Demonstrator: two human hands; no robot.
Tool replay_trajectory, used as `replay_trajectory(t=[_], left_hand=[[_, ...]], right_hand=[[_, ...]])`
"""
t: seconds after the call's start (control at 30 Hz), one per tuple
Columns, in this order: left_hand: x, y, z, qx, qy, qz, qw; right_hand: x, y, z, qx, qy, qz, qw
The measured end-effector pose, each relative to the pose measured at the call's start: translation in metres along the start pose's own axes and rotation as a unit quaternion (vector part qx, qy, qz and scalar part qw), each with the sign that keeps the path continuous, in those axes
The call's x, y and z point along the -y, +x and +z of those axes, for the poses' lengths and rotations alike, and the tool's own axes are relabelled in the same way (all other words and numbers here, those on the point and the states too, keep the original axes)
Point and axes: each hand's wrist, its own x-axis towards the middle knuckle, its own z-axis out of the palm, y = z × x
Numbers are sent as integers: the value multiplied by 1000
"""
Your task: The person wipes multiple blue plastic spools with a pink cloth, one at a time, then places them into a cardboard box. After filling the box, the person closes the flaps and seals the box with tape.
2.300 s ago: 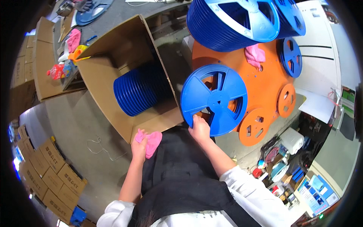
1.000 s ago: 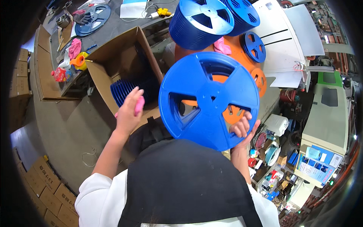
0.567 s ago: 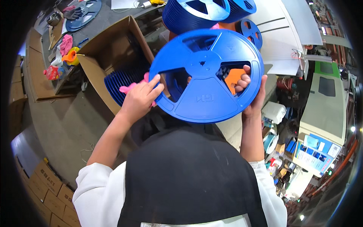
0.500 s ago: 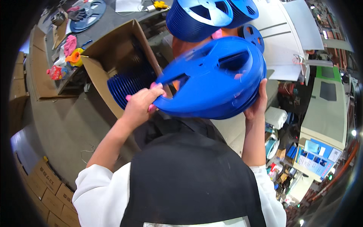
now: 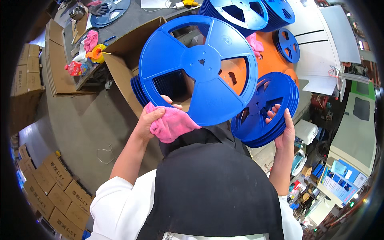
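My left hand (image 5: 146, 125) grips one large blue plastic reel (image 5: 196, 74) by its lower left rim, with a pink cloth (image 5: 172, 125) bunched between palm and rim. The reel is tilted, its flat spoked face showing. To its right, my right hand (image 5: 285, 138) holds a stack of similar blue reels (image 5: 254, 130), fingers through a cut-out and around the edge. Behind the left reel stands an open cardboard box (image 5: 118, 74) with a row of dark blue reels (image 5: 139, 91) inside, partly hidden by the reel.
Ahead, an orange stand (image 5: 274, 48) bears stacked blue reels (image 5: 244, 14), a smaller reel (image 5: 287, 46) and another pink cloth (image 5: 255, 44). A grey worktable (image 5: 140, 18) with gloves and bottles lies far left. Stacked cartons (image 5: 60, 200) fill the lower left; a pale machine (image 5: 352, 132) stands right.
One reel has come apart from the stack and is raised to the left in my left hand. The stack has lowered to the right in my right hand. The pink cloth now shows fully.
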Motion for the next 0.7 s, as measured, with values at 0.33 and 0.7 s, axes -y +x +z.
replay_trajectory(t=[0.33, 0.7], left_hand=[[7, -7, -14, -33, 108, 21, 993], [48, 36, -81, -324, 342, 131, 872]], right_hand=[[-27, -11, -16, -84, 20, 68, 994], [-41, -17, -9, -86, 40, 32, 995]])
